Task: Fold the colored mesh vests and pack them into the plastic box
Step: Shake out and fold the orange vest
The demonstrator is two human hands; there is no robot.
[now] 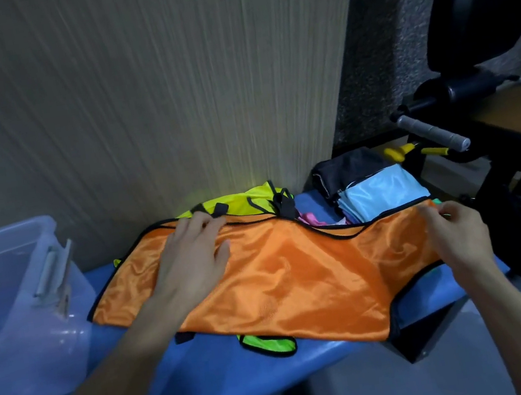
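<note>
The orange vest (284,272) lies flat on the blue surface (211,369), long axis left-right. My left hand (190,259) presses it, released; my right hand (455,231) pinches its right edge.

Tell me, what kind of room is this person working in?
Probably a gym or sports storeroom. Black padded exercise equipment with a grey foam-grip handle stands at the right, and sports vests, such as the orange vest, lie on a blue bench beside a clear plastic box.

Orange vest (285,278) lies spread flat beside the clear plastic box (13,304).
</note>
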